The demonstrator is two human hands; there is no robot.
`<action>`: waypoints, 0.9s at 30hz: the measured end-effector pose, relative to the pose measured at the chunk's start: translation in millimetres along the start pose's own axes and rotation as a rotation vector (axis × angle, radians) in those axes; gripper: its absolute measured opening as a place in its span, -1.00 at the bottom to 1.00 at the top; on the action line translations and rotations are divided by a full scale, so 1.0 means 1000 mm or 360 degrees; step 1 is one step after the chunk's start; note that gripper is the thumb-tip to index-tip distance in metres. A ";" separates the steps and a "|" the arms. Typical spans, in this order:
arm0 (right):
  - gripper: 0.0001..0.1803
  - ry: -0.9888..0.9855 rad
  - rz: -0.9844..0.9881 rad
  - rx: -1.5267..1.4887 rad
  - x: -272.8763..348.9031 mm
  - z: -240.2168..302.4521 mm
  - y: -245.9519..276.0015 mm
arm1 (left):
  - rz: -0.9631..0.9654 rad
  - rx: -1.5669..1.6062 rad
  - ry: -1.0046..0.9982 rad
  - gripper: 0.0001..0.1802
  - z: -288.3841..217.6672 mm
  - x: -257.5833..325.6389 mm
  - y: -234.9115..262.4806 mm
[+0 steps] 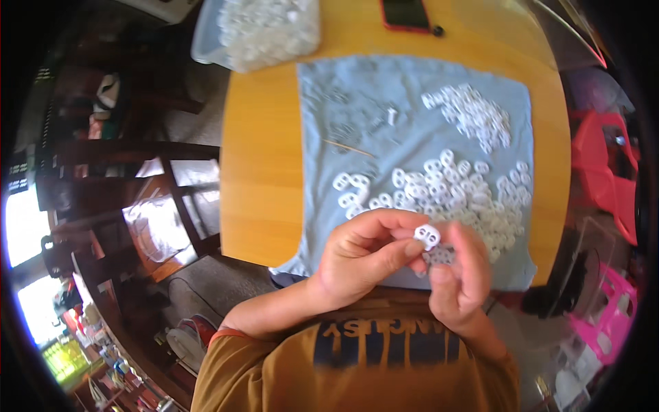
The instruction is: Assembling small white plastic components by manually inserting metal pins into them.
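My left hand [367, 255] pinches a small white plastic piece [427, 237] with dark oval holes between thumb and fingertips. Close beside it is my right hand [463, 275], its fingers curved and slightly blurred, with thumb and forefinger apart and nothing plainly held between them. Both hands are over the near part of a light blue cloth [412, 82]. Just beyond them lies a loose spread of similar white pieces [446, 185], partly hidden by my fingers. Farther back on the right is a denser heap of white pieces [473, 117].
Small thin dark or clear parts [343, 123] and a thin wooden stick [349, 147] lie at the cloth's left. A clear tub [209, 34] of white pieces stands at the table's far left. A red-edged phone [406, 15] lies at the back. Red [604, 178] and pink [614, 316] plastic stools stand right.
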State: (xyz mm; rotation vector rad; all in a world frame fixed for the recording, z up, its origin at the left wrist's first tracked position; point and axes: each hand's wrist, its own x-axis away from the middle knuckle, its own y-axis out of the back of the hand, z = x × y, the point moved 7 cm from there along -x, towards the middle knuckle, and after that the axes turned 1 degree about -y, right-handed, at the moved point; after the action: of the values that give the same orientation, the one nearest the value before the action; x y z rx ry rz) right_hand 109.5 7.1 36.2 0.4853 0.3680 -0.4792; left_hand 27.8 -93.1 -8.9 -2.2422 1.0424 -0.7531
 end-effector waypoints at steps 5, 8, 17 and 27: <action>-0.57 -0.0173 -0.0115 0.0071 0.004 -0.005 0.020 | -0.0283 -0.0297 -0.0572 -0.76 -0.088 -0.032 0.013; -0.62 -0.0141 -0.0205 0.0020 0.007 -0.006 0.027 | -0.0344 -0.0477 -0.1157 -0.64 -0.176 -0.061 0.037; -0.72 -0.0056 -0.0155 0.0053 0.014 -0.010 0.038 | -0.0506 -0.1359 -0.0903 -0.69 -0.150 -0.056 0.022; -0.76 0.0171 -0.0068 -0.0185 0.005 -0.007 0.024 | -0.0445 -0.2159 -0.0854 -0.79 -0.073 -0.013 0.021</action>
State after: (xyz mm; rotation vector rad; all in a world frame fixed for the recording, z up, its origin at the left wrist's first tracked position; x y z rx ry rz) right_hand 124.7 28.1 37.0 0.3921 0.5076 -0.4711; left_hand -39.2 -111.7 24.5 -3.4076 1.0776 0.7625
